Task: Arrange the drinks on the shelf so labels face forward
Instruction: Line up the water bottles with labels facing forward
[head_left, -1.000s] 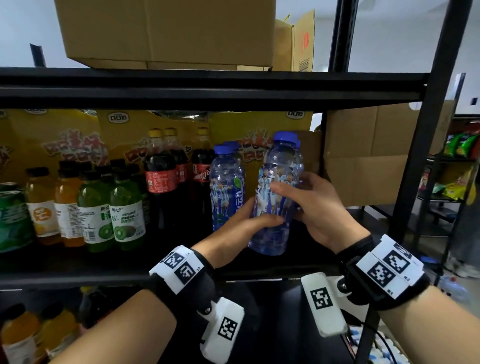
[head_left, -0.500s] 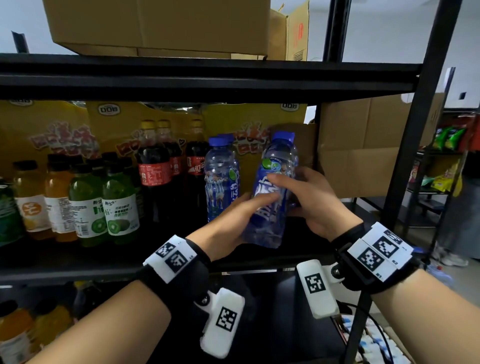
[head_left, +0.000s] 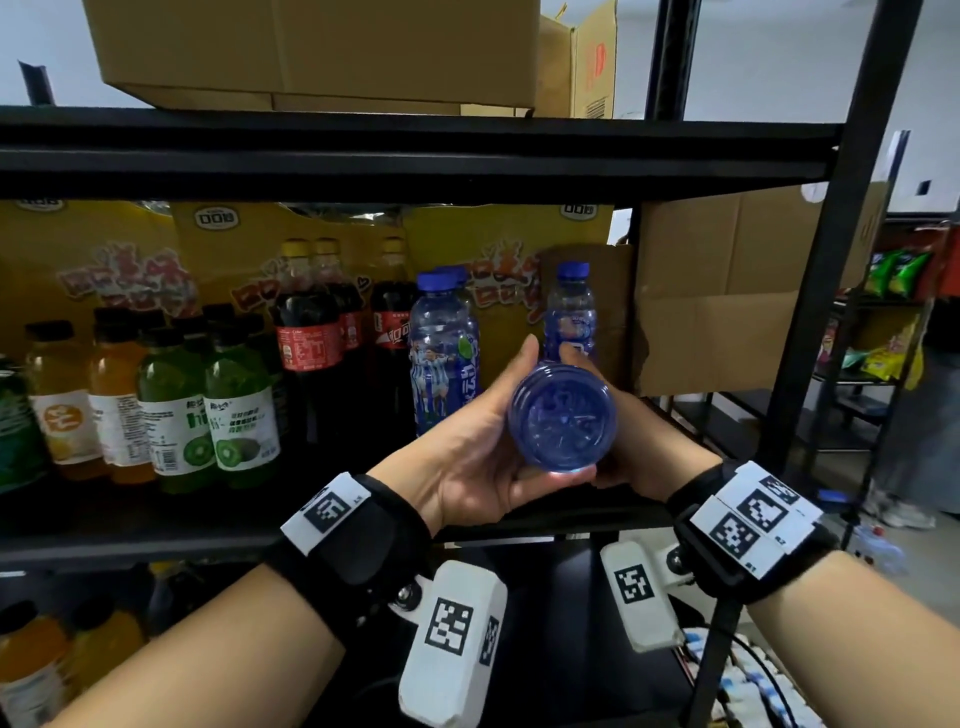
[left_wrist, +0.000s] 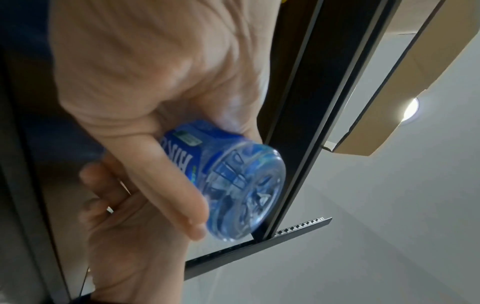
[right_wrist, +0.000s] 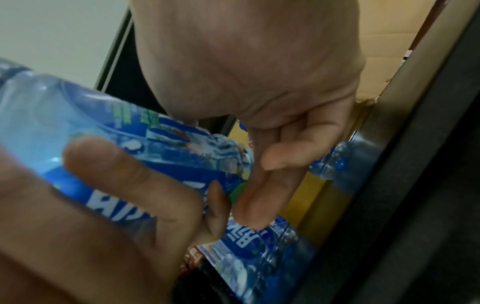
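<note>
Between both hands: blue bottle (head_left: 562, 414) tipped flat, its base turned to the head camera, held off the shelf (head_left: 218, 540) in front of its right end
Left hand (head_left: 475, 447): fingers curled round the bottle's left side, thumb under the base
Right hand (head_left: 644, 447): fingers wrapped round the far side (mostly hidden in the head view)
Shelf row: upright blue bottles (head_left: 444, 358), cola bottles (head_left: 311, 332), green kiwi drinks (head_left: 239, 410), orange juices (head_left: 60, 395)
</note>
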